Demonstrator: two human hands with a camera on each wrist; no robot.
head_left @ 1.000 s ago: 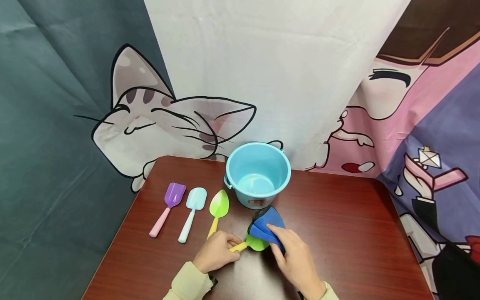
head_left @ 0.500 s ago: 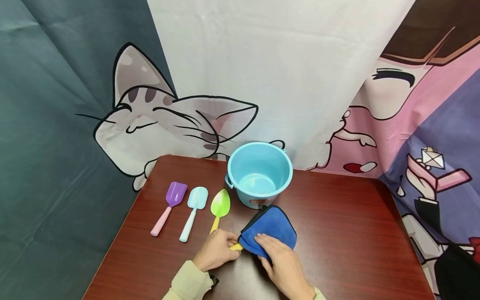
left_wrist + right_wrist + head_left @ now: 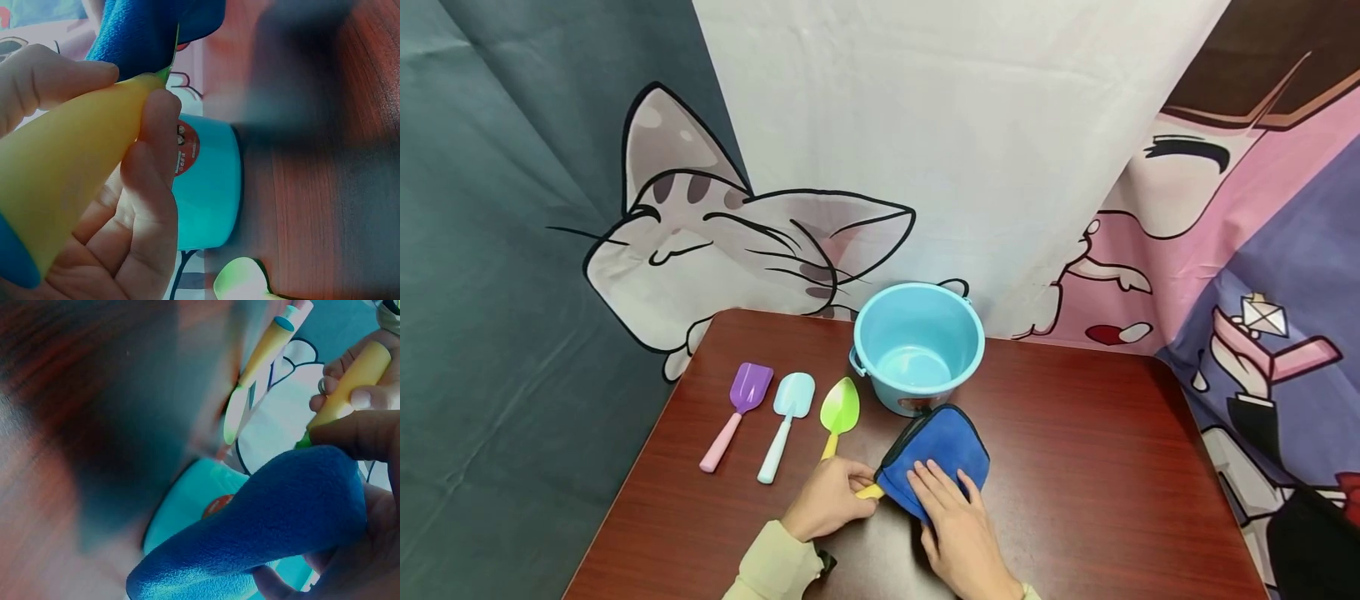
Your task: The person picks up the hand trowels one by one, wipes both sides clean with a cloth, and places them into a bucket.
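Note:
In the head view my left hand (image 3: 827,500) pinches the yellow handle of a toy shovel (image 3: 869,492). The left wrist view shows that handle (image 3: 69,144) between thumb and fingers, with a sliver of green where the blade starts. A blue cloth (image 3: 946,442) with dark edging covers the rest of the blade. My right hand (image 3: 958,525) lies over the cloth in the head view. From the right wrist, thumb and fingers appear on both sides of the folded cloth (image 3: 269,512), gripping it around the blade.
A light blue bucket (image 3: 917,390) stands just beyond the cloth, by the table's back edge. Left of it lie a green shovel with yellow handle (image 3: 840,407), a pale blue shovel (image 3: 793,396) and a purple shovel with pink handle (image 3: 750,388). A printed curtain (image 3: 970,150) hangs behind.
The right hand has shifted left and the cloth has spread over the green blade, which showed a second ago. The left hand stays almost where it was on the handle.

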